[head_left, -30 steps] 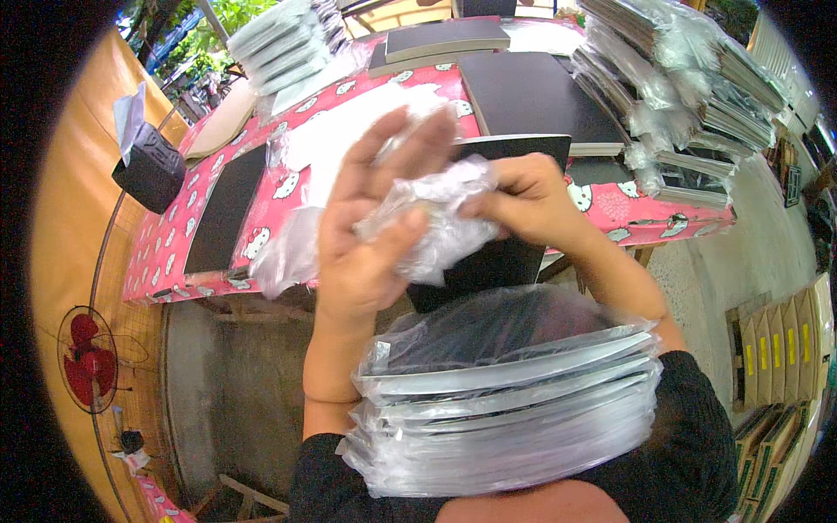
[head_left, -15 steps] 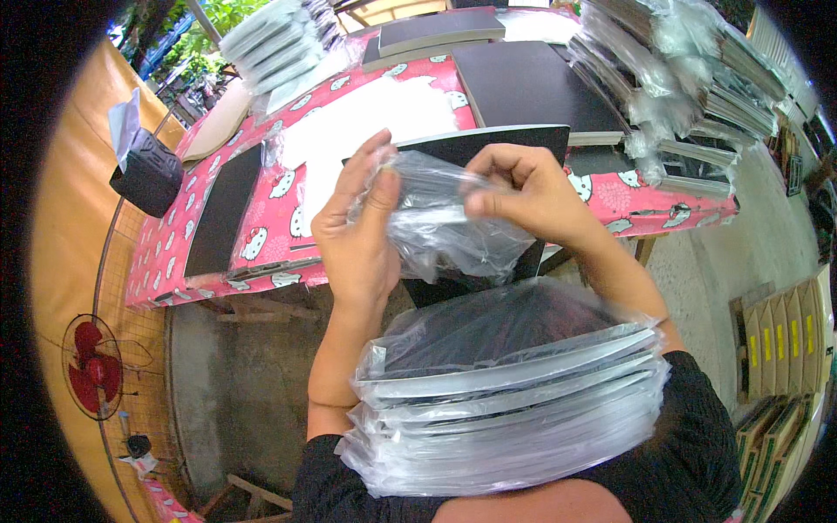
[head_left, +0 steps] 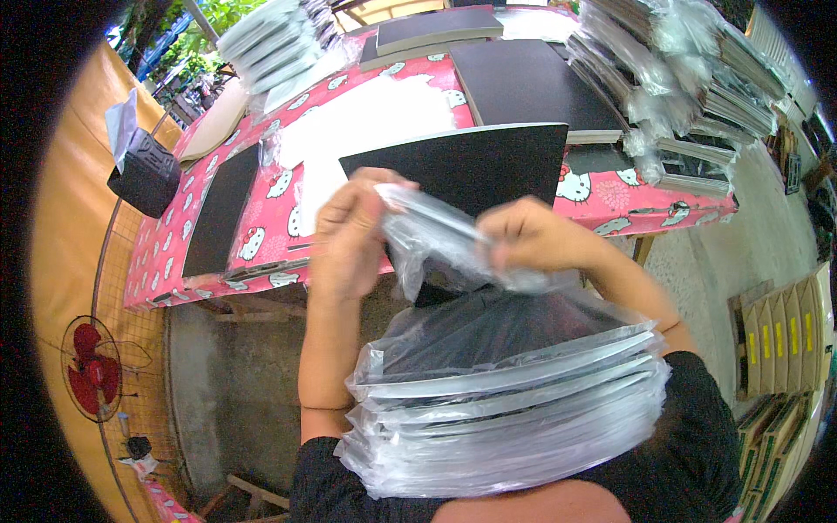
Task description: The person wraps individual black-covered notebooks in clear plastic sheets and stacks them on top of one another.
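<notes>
A crumpled clear plastic bag [head_left: 432,231] is stretched between my two hands. My left hand [head_left: 349,222] grips its upper left end, fingers curled. At its right end my right hand [head_left: 532,234] pinches the film, a little blurred by motion. Just behind the bag, a black board [head_left: 471,170] with a pale edge reaches from the table's front edge toward me. Below my hands, close to my body, sits a stack of plastic-wrapped black boards [head_left: 510,392], their pale edges facing me.
The pink patterned table [head_left: 279,187] carries white sheets [head_left: 366,118], a thick black stack [head_left: 540,83] and a dark strip [head_left: 222,209]. Wrapped bundles [head_left: 680,78] pile up at right. A black bin [head_left: 146,174] stands left, above a red fan [head_left: 92,370]. Brown cartons [head_left: 785,336] are at far right.
Both hands have come down and toward me. The bag, spread wider before, is now drawn into a narrower, slanting bunch, showing more of the black board behind.
</notes>
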A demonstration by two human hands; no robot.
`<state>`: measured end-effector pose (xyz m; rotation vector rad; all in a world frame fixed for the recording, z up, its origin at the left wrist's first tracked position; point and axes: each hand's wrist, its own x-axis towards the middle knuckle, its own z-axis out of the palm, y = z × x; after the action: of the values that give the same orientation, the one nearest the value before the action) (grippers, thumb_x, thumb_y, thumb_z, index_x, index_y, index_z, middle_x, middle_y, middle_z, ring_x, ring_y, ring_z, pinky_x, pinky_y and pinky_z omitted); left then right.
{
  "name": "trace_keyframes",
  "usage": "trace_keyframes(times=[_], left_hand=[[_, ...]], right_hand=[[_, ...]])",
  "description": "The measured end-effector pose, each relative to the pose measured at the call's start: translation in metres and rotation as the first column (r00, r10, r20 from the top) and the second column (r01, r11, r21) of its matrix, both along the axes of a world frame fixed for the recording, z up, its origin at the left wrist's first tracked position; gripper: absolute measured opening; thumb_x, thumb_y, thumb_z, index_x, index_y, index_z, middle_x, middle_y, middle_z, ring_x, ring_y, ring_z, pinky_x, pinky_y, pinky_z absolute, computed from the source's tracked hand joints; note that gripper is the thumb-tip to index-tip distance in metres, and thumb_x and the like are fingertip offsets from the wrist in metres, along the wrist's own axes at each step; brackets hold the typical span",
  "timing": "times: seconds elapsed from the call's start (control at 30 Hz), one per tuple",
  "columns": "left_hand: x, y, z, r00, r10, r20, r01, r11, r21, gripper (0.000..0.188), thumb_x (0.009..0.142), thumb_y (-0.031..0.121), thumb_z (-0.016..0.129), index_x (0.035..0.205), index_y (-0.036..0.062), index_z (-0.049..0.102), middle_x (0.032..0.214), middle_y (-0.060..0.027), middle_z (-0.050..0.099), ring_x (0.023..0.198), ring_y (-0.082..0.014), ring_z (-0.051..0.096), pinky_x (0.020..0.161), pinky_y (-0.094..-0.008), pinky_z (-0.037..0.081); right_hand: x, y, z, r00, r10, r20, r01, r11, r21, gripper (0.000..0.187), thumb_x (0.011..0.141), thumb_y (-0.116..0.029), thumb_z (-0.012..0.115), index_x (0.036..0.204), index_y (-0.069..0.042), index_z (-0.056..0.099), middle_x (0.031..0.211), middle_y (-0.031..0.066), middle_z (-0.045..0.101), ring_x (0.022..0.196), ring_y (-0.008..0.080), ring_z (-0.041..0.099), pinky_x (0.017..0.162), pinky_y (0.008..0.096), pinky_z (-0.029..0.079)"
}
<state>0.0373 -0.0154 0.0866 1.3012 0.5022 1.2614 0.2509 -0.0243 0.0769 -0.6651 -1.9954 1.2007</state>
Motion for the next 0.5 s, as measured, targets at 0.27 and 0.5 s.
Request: trace_keyframes(times=[0.27, 0.5], left_hand=[[-0.034, 0.01, -0.031, 0.928, -0.354, 0.116, 0.369, 0.917, -0.155, 0.028, 0.08, 0.015, 0.055, 0.106, 0.0056, 0.051, 0.077, -0.0035, 0.057, 0.068, -0.0087, 0.053, 0.064, -0.0255, 0.042], [-0.03, -0.001, -0.008, 0.986, -0.146, -0.082, 0.155, 0.981, 0.116, 0.036, 0.079, 0.02, 0.053, 0.111, 0.0042, 0.047, 0.078, -0.0051, 0.057, 0.071, -0.017, 0.054, 0.066, -0.0328, 0.042]], right_hand=[[0.017, 0.006, -0.014, 0.89, 0.435, 0.139, -0.453, 0.88, 0.141, 0.031, 0.074, -0.027, 0.061, 0.091, -0.002, 0.057, 0.081, 0.013, 0.06, 0.074, 0.0234, 0.059, 0.067, 0.0368, 0.046], [0.032, 0.014, -0.03, 0.927, 0.355, 0.118, -0.348, 0.935, -0.073, 0.026, 0.066, -0.016, 0.066, 0.085, 0.0, 0.061, 0.086, 0.0117, 0.06, 0.08, 0.0231, 0.057, 0.07, 0.035, 0.045]])
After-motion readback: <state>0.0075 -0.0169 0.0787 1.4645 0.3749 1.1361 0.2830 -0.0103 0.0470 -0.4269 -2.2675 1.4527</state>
